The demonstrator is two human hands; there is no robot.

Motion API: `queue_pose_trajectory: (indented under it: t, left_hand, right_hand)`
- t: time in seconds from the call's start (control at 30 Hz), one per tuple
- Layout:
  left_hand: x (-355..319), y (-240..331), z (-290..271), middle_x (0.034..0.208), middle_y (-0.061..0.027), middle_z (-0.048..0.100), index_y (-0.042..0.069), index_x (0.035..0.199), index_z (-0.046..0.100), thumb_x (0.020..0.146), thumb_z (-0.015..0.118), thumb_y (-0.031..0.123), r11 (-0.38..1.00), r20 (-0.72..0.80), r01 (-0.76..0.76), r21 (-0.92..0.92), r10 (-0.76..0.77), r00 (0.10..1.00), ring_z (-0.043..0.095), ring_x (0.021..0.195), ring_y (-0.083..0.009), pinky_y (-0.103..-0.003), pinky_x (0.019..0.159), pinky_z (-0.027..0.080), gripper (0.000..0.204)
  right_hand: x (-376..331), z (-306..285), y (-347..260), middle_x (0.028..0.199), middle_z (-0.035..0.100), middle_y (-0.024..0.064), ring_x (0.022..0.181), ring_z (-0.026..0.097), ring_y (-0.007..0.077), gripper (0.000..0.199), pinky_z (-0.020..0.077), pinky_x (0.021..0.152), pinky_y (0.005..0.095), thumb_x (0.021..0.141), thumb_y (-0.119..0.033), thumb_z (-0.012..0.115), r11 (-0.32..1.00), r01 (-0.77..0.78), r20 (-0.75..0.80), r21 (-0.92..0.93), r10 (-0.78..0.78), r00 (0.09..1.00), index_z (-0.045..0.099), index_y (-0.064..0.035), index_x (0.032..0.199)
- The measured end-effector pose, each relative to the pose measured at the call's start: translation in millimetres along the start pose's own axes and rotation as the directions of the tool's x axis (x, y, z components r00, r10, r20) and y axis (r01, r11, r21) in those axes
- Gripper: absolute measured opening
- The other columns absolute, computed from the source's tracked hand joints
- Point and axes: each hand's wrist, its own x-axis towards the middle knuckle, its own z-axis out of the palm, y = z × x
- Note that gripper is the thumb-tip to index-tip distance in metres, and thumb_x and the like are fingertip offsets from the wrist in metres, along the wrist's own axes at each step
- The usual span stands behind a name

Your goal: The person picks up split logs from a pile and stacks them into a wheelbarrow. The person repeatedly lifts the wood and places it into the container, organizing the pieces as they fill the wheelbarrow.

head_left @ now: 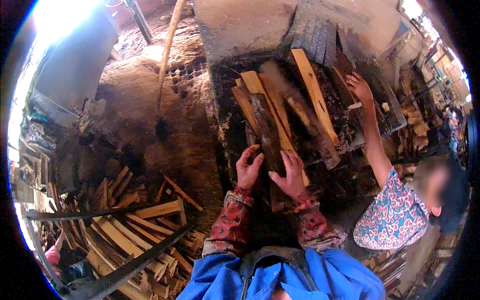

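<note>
My left hand (248, 170) and my right hand (291, 176) are at the near end of a long, dark, bark-covered slab of wood (266, 122). The left fingers curl along its left edge. On the other side, my right hand has its thumb across the slab and its fingers by the right edge. Pale split pieces (281, 107) lie beside and partly under this slab. To the right, a blurred brownish piece (302, 110) lies at a slant, and beyond it is a long pale-orange plank (314, 92). All point away from me over a dark surface.
A co-worker's hand (360, 89) reaches over dark boards at the right, by the surface's metal edge (395, 125). A metal frame (107, 286) stands around a heap of split wood (125, 235) at lower left. A pole (167, 50) leans at the back.
</note>
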Motion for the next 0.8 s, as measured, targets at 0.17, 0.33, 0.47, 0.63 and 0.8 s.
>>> queue_pose_trajectory:
  t: [0.17, 0.33, 0.47, 0.63, 0.8]
  left_hand:
    - [0, 1, 5, 0.117, -0.0059, 0.060, -0.001, 0.120, 0.058, 0.086, 0.070, 0.007, 0.992, -0.009, 0.095, -0.081, -0.096, 0.995, 0.055, 0.106, -0.0138, -0.028, 0.091, 0.046, 0.036]
    - [6, 2, 6, 0.118, -0.0065, 0.058, 0.000, 0.123, 0.055, 0.086, 0.072, 0.012, 0.998, -0.018, 0.063, 0.001, -0.063, 0.998, 0.056, 0.102, -0.0131, -0.030, 0.084, 0.050, 0.041]
    - [14, 1, 14, 0.119, -0.0073, 0.057, 0.001, 0.123, 0.055, 0.086, 0.072, 0.014, 0.997, -0.012, 0.063, 0.032, -0.063, 0.998, 0.058, 0.097, -0.0136, -0.031, 0.078, 0.054, 0.042]
    - [21, -8, 19, 0.119, -0.0079, 0.055, 0.001, 0.120, 0.056, 0.085, 0.073, 0.013, 0.993, -0.065, -0.012, 0.117, 0.020, 0.998, 0.057, 0.099, -0.0145, -0.030, 0.078, 0.054, 0.041]
    - [36, -23, 23, 0.119, -0.0085, 0.055, 0.001, 0.117, 0.058, 0.084, 0.074, 0.013, 0.993, -0.084, -0.087, 0.078, 0.093, 0.992, 0.054, 0.109, -0.0177, -0.032, 0.088, 0.050, 0.038]
  right_hand:
    - [11, -18, -1, 0.127, 0.050, 0.0217, 0.118, 0.048, 0.0381, 0.067, 0.0379, 0.102, 0.0434, 0.074, -0.030, 0.075, 0.991, 0.007, -0.003, 0.133, -0.006, 1.000, 0.051, 0.0062, 0.125]
    - [61, -63, 48, 0.125, 0.049, 0.0238, 0.118, 0.047, 0.0402, 0.064, 0.0413, 0.100, 0.0431, 0.074, -0.027, 0.077, 0.992, -0.068, -0.217, -0.110, 0.043, 0.975, 0.052, 0.0054, 0.123]
    - [93, -65, 137, 0.145, 0.031, 0.0295, 0.135, 0.028, 0.0448, 0.110, 0.0283, 0.108, 0.0551, 0.066, -0.049, 0.079, 0.885, -0.412, -0.100, -0.215, 0.400, 0.911, 0.022, -0.0056, 0.149]
    - [100, -54, 131, 0.142, 0.034, 0.0338, 0.128, 0.040, 0.0460, 0.112, 0.0361, 0.106, 0.0479, 0.068, -0.049, 0.076, 0.800, -0.476, 0.113, -0.365, 0.545, 0.831, 0.013, -0.0067, 0.151]
    - [113, -31, 151, 0.137, 0.045, 0.0296, 0.123, 0.049, 0.0413, 0.089, 0.0434, 0.099, 0.0453, 0.072, -0.032, 0.074, 0.904, -0.397, 0.086, -0.156, 0.413, 0.907, 0.032, -0.0010, 0.145]
